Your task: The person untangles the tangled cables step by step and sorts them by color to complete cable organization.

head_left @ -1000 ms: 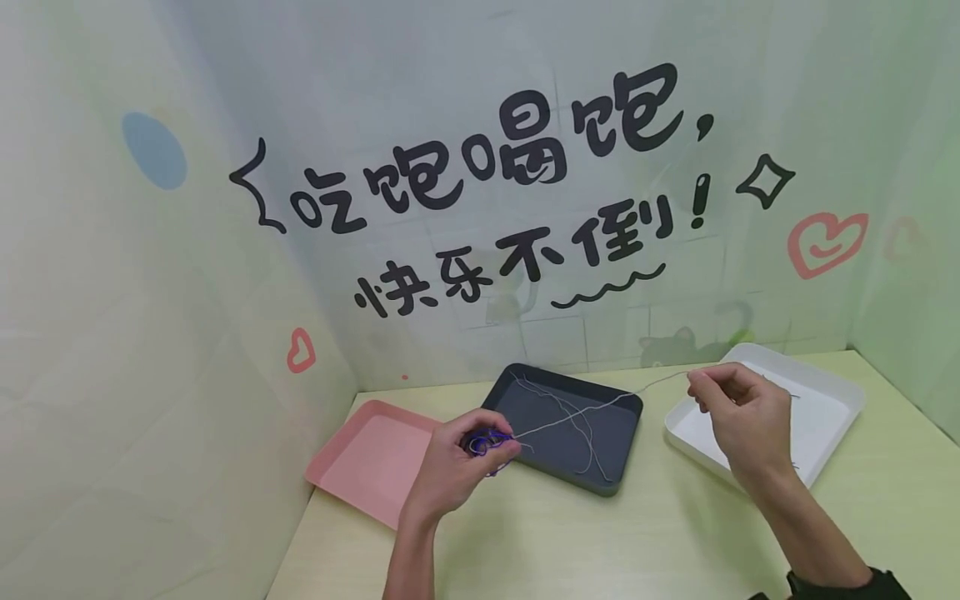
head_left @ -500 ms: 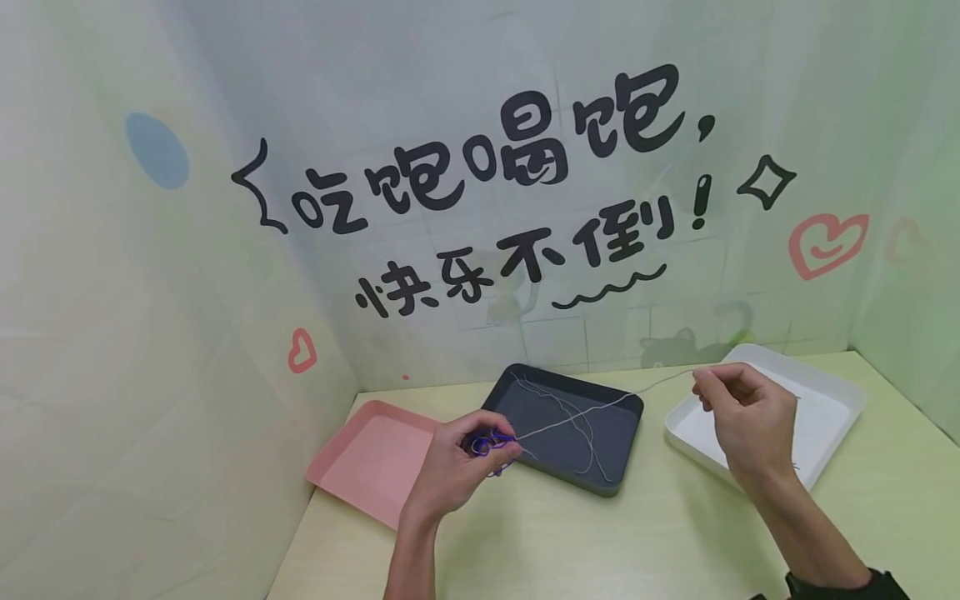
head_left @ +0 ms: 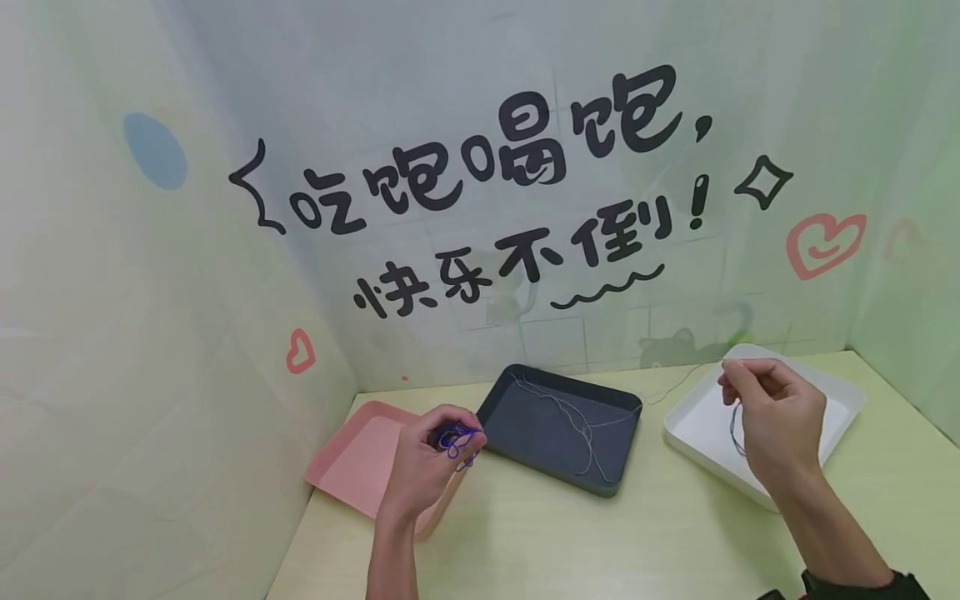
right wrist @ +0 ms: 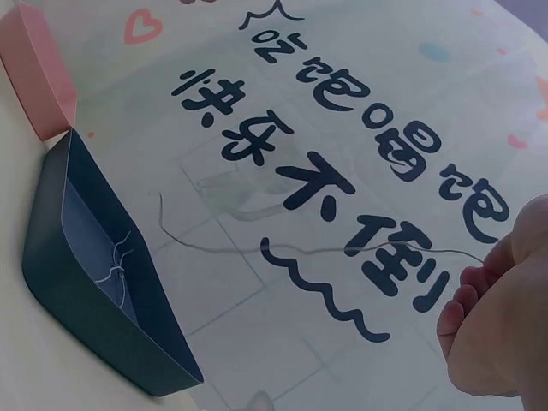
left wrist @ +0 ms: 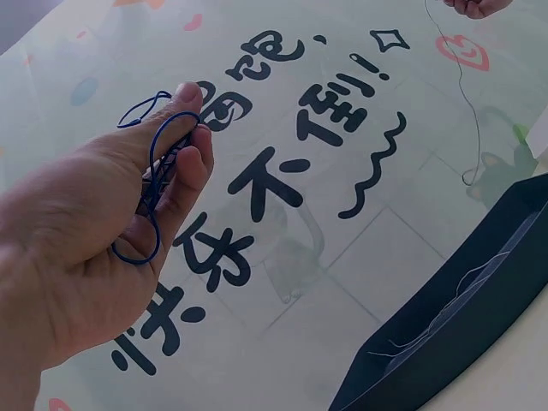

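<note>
My left hand grips a small tangle of blue-purple string, whose loops stick out past the thumb and fingers in the left wrist view. Over the white tray, thumb and fingers of my right hand pinch one end of a thin pale thread. That thread trails leftward from the fingertips, and its other end hangs free, apart from the tangle. Several pale threads lie in the dark grey tray between the hands.
Behind the left hand stands a pink tray, partly covered by it. A dark bluish thread shows in the white tray, partly hidden by the right hand. A printed curtain closes off the table's back edge.
The thread stretched taut between both hands has come away from the tangle and hangs loose from the right hand. My left hand has moved left, my right hand to the right.
</note>
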The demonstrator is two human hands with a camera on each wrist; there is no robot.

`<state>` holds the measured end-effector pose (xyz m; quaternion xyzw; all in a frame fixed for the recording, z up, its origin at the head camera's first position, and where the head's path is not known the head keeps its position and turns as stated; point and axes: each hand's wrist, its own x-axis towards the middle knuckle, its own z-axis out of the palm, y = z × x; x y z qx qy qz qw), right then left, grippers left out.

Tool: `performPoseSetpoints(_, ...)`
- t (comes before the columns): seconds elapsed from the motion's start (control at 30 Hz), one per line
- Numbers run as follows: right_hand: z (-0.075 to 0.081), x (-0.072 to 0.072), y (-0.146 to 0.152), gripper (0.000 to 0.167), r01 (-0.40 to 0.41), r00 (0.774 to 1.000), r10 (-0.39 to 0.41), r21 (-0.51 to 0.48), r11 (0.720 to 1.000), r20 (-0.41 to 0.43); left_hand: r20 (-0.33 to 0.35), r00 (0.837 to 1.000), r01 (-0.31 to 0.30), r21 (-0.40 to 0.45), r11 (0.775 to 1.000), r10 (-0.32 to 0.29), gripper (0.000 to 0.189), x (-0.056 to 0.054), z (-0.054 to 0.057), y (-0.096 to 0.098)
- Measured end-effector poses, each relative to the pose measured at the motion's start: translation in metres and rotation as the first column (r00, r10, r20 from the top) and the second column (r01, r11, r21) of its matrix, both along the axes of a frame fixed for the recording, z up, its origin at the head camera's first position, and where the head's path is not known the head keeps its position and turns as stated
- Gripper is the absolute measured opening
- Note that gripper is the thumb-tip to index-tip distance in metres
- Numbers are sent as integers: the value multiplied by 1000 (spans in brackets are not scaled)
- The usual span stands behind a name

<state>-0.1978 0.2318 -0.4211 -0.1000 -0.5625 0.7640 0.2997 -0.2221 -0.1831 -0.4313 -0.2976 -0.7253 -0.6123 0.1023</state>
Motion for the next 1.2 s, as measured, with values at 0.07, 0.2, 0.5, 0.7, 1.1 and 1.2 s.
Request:
performPoseSetpoints(0.07,0,-1,-1,12,-10,1000,10,-24,1000,-3,17,1000,-4,-1,1000,4,15,-1,0,-1)
performPoseSetpoints(0.2,-4,-5,-12,9,-2,1000,2,-20,1000,5,41,999,-24,-3,1000,24,16,-3,0,-1)
performPoseSetpoints(0.5,-30,-29,-62,17,-11,999,4,219,976,33,77,993,-83,-20,996,84,18,-3,-1,6)
performPoseSetpoints(0.7,-51,-47,-85,18,-111,993,84,399,910,83,117,989,-83,-31,996,86,18,-2,-1,10)
performPoseSetpoints(1.1,-83,-46,-93,18,-270,962,79,867,419,262,124,989,-81,-36,996,85,18,-1,0,12)
performPoseSetpoints(1.2,-85,-45,-96,19,-278,958,61,859,430,280,139,988,-71,-30,997,74,19,-1,0,14)
